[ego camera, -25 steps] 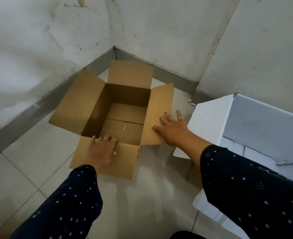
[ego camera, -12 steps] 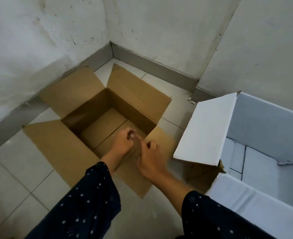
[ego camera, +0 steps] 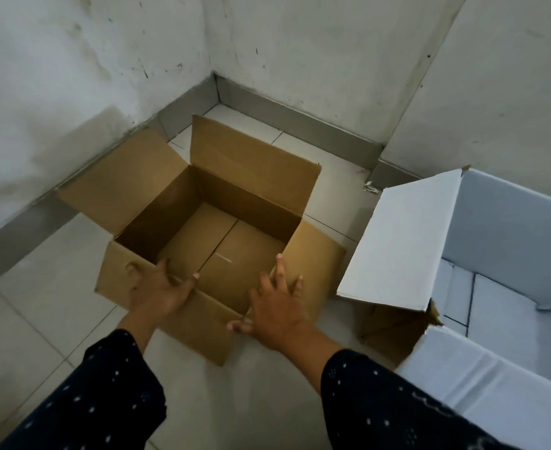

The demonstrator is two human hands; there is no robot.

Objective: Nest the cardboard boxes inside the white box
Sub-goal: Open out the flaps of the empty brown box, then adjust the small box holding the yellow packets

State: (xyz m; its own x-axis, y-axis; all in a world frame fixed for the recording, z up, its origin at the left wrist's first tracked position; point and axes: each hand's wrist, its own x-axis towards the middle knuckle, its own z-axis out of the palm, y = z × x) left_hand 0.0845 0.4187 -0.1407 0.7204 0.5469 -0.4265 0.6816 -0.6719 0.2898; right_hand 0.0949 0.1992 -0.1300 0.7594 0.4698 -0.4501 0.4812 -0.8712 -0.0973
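Note:
An open brown cardboard box (ego camera: pixel 235 203) stands on the tiled floor in the room's corner, empty, with all its flaps spread outward. My left hand (ego camera: pixel 160 287) sits on the near rim at the left, thumb hooked over the edge and fingers down on the folded flap. My right hand (ego camera: pixel 277 306) lies flat with fingers spread over the near right corner and the right flap. The large white box (ego camera: pixel 511 228) stands open at the right, one white flap (ego camera: pixel 400 241) leaning toward the brown box.
Two stained white walls with a grey skirting (ego camera: pixel 293 121) meet just behind the brown box. A torn brown cardboard edge (ego camera: pixel 394 329) shows under the white flap. Bare floor tiles (ego camera: pixel 40 319) lie to the left and in front.
The brown box has turned on the floor and its near flap is now folded down. My hands have moved apart from the middle of the near flap to the near rim and right corner.

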